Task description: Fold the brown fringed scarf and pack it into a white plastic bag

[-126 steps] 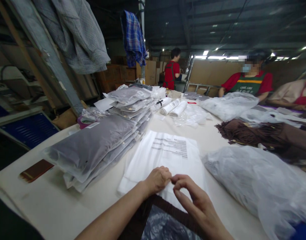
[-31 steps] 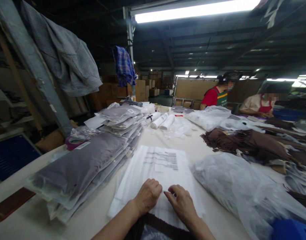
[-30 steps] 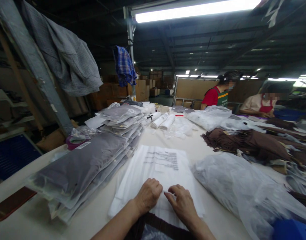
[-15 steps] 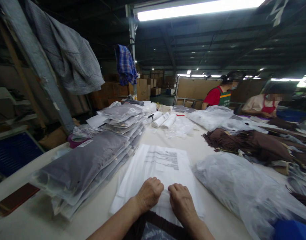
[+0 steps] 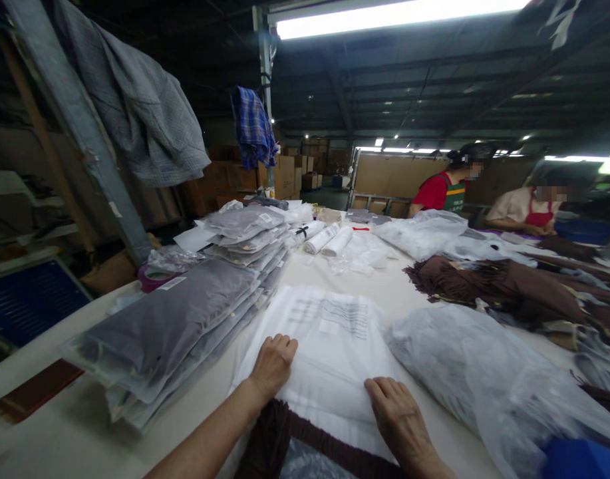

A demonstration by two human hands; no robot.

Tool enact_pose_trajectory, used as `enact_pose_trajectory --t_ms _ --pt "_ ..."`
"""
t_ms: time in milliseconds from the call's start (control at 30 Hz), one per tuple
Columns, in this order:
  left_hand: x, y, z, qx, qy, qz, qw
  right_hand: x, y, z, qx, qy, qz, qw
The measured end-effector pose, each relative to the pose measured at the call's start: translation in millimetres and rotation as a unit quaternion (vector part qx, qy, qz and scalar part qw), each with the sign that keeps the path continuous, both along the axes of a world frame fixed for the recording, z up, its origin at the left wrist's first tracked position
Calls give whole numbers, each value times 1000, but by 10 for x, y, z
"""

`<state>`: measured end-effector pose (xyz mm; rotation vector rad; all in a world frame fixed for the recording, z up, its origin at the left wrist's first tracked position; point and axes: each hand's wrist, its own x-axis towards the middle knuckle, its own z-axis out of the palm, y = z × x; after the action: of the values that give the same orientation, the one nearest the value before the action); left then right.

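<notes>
Fingers [image 5: 283, 344] of the left hand [image 5: 272, 362] lay curled and pressed down on a stack of white plastic bags [image 5: 329, 349], near its left edge, grasping nothing. The right hand [image 5: 399, 419] rested flat on the near right part of the same stack, fingers stretched out and loose, also holding nothing. The two hands were well apart. The stack lay flat on the pale surface [image 5: 75, 432] directly in front of the person, its top bag printed with lines of dark text [image 5: 342, 313] toward the far end. Just below the stack, at the near edge, sat a dark brown garment [image 5: 285, 442] with a gathered band.

To the left, just beside the stack, a long pile of grey garments sealed in clear bags [image 5: 175, 326] ran away from the person. A dark red flat object [image 5: 38, 392] lay near the surface's left corner. To the right of the stack sat a heap of crumpled clear plastic [image 5: 484, 372], and beyond it a spread of brown fringed fabric [image 5: 489, 286]. Farther off lay white rolls [image 5: 329, 241].

Across the surface, two other people [image 5: 447, 189] in red tops were seated at work. A grey shirt [image 5: 140, 113] and a blue checked shirt [image 5: 253, 126] hung overhead on the left.
</notes>
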<state>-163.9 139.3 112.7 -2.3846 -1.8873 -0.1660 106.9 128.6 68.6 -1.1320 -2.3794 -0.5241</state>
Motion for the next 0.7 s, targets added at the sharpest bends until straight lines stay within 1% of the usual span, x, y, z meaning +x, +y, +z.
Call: enact_pose_trajectory --t_ms 100,200,300,367,400,433,467,500,533,567,600,633,667,700 --pt "-148 -15 9 1 -19 67 998 123 -33 -17 16 -7 15 1000" --pt "-321 -55 22 -1 -48 103 994 276 -56 -49 23 -5 22 999" --pt "-454 -120 29 0 -104 138 985 439 -86 -104 20 3 6 1000" --pt "-496 -160 26 2 -163 163 973 535 -112 -141 23 8 -15 1000" --pt "-502 -175 22 3 -199 178 964 570 -126 -152 -1 37 -32 999" --pt "-501 -184 18 1 -240 193 951 592 -141 -154 -55 112 -63 990" --pt "-494 -188 12 -5 -286 211 935 599 -155 -145 -131 223 -105 960" --pt "-483 -185 7 -14 -337 230 913 590 -170 -125 -214 347 -150 901" --pt "-471 -176 0 -27 -393 250 885 566 -185 -96 -287 461 -189 818" --pt "-459 -161 -8 -42 -452 268 850 531 -200 -61 -336 547 -216 735" --pt "-447 -142 -19 -57 -512 283 809 488 -213 -23 -361 601 -230 675" --pt "-436 -119 -33 -70 -571 295 763 443 -225 15 -372 633 -229 639" --pt "-426 -96 -50 -80 -626 304 713 398 -233 50 -380 656 -219 615" --pt "-417 -74 -70 -86 -677 309 662 359 -238 78 -387 683 -207 584"
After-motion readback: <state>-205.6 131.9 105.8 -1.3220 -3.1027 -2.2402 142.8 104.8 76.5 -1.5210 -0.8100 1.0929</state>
